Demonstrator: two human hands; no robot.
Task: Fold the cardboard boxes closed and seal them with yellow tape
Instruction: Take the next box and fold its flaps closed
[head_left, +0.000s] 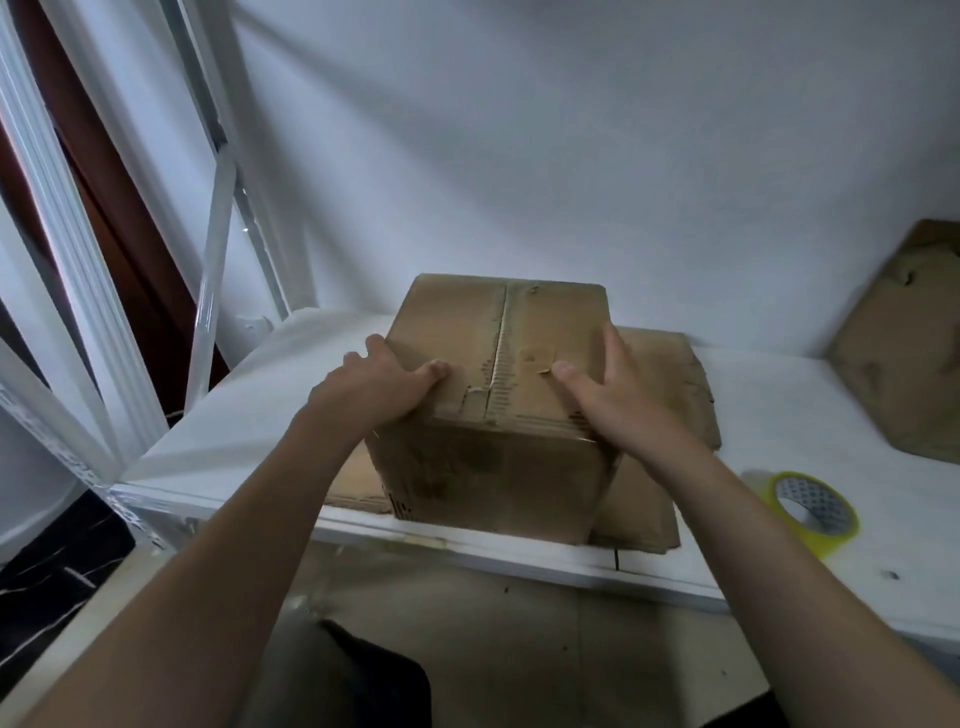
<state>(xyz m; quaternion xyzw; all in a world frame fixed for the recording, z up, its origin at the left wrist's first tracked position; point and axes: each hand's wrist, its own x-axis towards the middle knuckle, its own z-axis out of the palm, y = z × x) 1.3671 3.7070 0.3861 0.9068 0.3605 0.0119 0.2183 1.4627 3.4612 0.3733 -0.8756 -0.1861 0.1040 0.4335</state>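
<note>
Cardboard box (457, 322) sits mid-table (260, 415) on flattened cardboard (670, 384), flaps down, no yellow tape on the centre seam. Left hand (382, 387) grips the near-left top corner, thumb on top, fingers curled over the side. Right hand (605, 400) presses the near-right corner, fingers fairly straight. Yellow tape roll (831, 540) lies right, near edge. Best: pin flaps flush with the left hand and free the right for tape.

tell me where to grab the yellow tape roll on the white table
Pinch the wall of the yellow tape roll, thumb inside its open core, fingers outside, coming from above with the right hand: it lies flat on the white table, hole up, on that hand's side.
</note>
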